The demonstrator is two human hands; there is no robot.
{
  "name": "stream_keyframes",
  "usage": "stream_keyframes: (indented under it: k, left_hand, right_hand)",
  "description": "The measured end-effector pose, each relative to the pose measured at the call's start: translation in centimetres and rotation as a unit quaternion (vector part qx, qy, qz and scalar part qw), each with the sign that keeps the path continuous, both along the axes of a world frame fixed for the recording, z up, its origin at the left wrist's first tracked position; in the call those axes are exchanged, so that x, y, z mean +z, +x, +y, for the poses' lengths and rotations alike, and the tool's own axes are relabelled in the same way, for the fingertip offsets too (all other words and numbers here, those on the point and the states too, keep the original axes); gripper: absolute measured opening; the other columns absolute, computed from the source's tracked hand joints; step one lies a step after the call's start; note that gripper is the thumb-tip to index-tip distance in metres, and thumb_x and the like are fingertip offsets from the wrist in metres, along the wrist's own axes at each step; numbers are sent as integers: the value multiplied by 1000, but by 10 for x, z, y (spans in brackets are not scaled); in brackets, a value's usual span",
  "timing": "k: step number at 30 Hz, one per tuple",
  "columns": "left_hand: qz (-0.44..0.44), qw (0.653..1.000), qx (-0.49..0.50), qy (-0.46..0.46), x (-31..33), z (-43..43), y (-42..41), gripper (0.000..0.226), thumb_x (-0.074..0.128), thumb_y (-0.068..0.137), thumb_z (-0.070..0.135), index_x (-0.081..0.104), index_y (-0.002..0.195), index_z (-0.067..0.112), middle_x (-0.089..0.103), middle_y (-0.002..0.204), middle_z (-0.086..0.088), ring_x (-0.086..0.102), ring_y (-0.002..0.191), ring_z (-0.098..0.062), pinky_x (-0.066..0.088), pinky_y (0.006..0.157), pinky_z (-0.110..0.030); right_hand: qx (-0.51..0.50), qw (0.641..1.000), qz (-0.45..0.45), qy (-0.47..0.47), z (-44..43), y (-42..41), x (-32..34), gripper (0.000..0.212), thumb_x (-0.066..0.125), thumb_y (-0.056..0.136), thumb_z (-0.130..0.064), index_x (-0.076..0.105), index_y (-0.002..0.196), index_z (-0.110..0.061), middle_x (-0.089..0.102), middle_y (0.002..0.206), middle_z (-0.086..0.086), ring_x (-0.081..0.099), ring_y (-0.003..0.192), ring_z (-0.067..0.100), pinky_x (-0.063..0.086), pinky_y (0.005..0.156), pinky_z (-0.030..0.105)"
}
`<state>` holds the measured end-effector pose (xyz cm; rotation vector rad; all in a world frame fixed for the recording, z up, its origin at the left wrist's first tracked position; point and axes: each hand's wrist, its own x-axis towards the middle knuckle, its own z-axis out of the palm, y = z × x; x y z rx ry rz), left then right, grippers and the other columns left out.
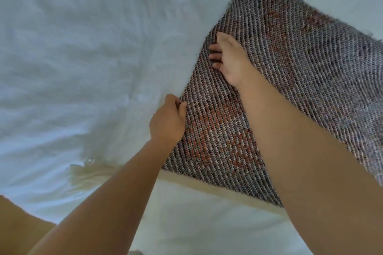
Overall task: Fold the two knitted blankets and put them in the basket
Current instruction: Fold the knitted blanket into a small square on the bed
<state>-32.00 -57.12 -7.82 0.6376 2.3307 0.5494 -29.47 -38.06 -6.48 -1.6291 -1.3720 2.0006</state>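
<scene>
A grey-purple knitted blanket (300,72) with orange-red patches lies spread flat on the white bed, filling the right half of the view. My left hand (167,120) pinches its left edge between thumb and curled fingers. Further up the same edge, my right hand (228,58) lies on the blanket with its fingers curled over the border; whether it grips the edge I cannot tell. No second blanket and no basket are in view.
A wrinkled white bed sheet (83,58) covers the left and top of the view. A cream tuft of fabric (89,174) sits at the near edge of the bed, left of my left forearm. A pale strip (207,184) runs under the blanket's near edge.
</scene>
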Motion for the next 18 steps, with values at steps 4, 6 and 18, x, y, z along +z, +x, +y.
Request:
stream_keyframes:
  k: [4,6,18]
  left_hand:
    - [-17,1000,11,6,1,-11,4,39,43,93,48,47,113,15,52,95,3,54,86,-18,45,74,-32]
    - [-1,1000,12,7,0,-26,8,44,49,90,49,49,115,13,52,105,-2,53,97,-20,45,79,-34]
    - [-41,997,28,-52,7,-128,-6,34,49,92,42,50,75,13,50,60,5,52,68,-23,29,59,-28]
  right_hand:
    - [35,999,-29,13,-32,15,3,41,45,97,-27,38,137,-17,59,97,3,53,68,10,43,53,20]
    - [58,995,-68,47,-57,25,5,37,46,97,-21,43,133,-15,57,94,1,52,67,9,44,53,19]
    - [352,816,-236,393,-266,115,-10,46,46,85,-31,56,123,-8,55,129,16,43,122,31,38,104,47]
